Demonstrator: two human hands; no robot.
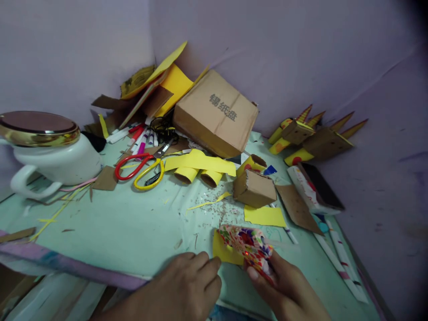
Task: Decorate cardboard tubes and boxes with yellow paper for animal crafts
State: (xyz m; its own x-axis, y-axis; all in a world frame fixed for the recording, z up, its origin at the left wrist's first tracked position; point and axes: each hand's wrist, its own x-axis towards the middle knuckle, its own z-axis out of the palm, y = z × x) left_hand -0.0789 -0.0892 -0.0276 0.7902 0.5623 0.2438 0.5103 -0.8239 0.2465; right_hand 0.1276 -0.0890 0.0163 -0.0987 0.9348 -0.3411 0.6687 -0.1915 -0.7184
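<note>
My right hand (284,285) is wrapped round the handle of a flower-patterned hot glue gun (245,243), which has a small red light lit. A clear glue stick (286,244) juts from its back. Under the glue gun lies a piece of yellow paper (222,249), partly covered. Beside its left edge, my left hand (190,281) has its fingers curled; their tips are hidden. Farther back are a small cardboard box (254,188), a yellow paper strip (265,216) and two yellow-covered tubes (185,174) beneath a yellow strip (200,162).
Scissors (143,167) lie left of the tubes. A white mug (56,160) with a gold-rimmed lid stands at the left. Behind are a large cardboard box (217,111) and several markers (140,138). Spiky cardboard figures (321,138) and a phone (321,187) are at the right.
</note>
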